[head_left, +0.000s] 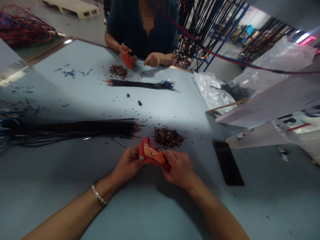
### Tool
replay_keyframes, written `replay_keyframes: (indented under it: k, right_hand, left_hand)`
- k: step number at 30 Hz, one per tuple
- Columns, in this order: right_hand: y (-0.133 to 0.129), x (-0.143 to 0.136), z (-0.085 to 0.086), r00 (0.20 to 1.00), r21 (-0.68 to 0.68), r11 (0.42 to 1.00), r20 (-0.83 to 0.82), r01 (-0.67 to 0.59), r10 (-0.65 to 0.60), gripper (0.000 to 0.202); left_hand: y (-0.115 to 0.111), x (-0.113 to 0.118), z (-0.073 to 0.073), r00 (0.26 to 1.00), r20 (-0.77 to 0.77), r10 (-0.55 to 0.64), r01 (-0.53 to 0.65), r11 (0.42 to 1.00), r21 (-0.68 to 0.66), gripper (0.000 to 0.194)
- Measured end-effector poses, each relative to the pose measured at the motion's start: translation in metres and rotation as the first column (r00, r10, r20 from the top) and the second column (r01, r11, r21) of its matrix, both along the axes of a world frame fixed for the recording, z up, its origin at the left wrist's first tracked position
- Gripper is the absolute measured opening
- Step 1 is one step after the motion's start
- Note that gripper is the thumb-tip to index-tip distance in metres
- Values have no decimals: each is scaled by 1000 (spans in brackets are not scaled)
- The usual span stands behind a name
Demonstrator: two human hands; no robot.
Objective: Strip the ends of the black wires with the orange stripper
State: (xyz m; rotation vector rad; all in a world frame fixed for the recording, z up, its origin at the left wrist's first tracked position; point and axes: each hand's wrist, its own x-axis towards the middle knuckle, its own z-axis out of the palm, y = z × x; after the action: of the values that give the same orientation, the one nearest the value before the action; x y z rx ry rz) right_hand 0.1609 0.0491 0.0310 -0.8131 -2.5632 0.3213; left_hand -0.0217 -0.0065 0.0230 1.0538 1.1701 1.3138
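Note:
My right hand (178, 168) is closed around the handles of a red and orange wire stripper (153, 154), held above the near part of the table. My left hand (130, 163) is pinched right at the head of the tool; what lies between its fingers is hidden. Just beyond the stripper is a pile of short black and copper-coloured wire offcuts (168, 137). A thick bundle of black wires (82, 128) stretches to the left, with bare copper ends towards the middle and blue-and-silver tips at the far left.
Across the table (175, 110), a co-worker's hand holds another red stripper (127, 60), beside a second offcut pile (118, 71) and a smaller wire bundle (142, 84). A black phone (228, 163) lies at right, near clear plastic bags (215, 90). Scraps are scattered about.

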Motion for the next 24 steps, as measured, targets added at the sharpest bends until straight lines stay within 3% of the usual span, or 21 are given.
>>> replay_keyframes:
  k: [6, 8, 10, 11, 12, 14, 15, 17, 20, 24]
  right_hand:
    - [2, 1, 0, 997, -38, 999, -62, 34, -37, 7]
    - [4, 2, 4, 991, -149, 986, -98, 75, -90, 7]
    - [5, 2, 9, 976, -370, 923, -142, 105, -168, 10]
    - [6, 2, 11, 961, -520, 850, -183, 84, -206, 13]
    - [6, 2, 13, 941, -672, 741, -235, 23, -243, 16]
    - [5, 1, 14, 878, -869, 457, -358, -188, -319, 22]
    - [4, -1, 12, 841, -897, 326, -408, -297, -357, 25]
    - [1, -3, 9, 791, -888, 148, -455, -434, -408, 28]
    - [-5, -5, 2, 781, -866, 9, -455, -500, -427, 29]
    - [-9, -5, -3, 781, -838, -75, -467, -541, -416, 29]
  left_hand:
    - [1, -1, -5, 999, 25, 37, -37, 999, -15, 28]
    - [2, -1, -3, 997, -44, 65, -66, 998, -16, 27]
    - [2, -1, -1, 990, -107, 94, -96, 995, -18, 24]
    - [3, -1, -1, 986, -130, 101, -104, 994, -18, 22]
    - [3, -1, -1, 983, -150, 104, -108, 994, -20, 21]
    - [3, 0, -2, 977, -181, 112, -117, 993, -14, 20]
    - [2, 0, -3, 971, -205, 124, -127, 992, -2, 19]
    - [2, 1, -6, 937, -298, 183, -174, 983, 58, 16]
    - [1, 1, -9, 833, -455, 315, -258, 948, 185, 12]
    - [1, 0, -7, 761, -498, 415, -364, 909, 201, 16]
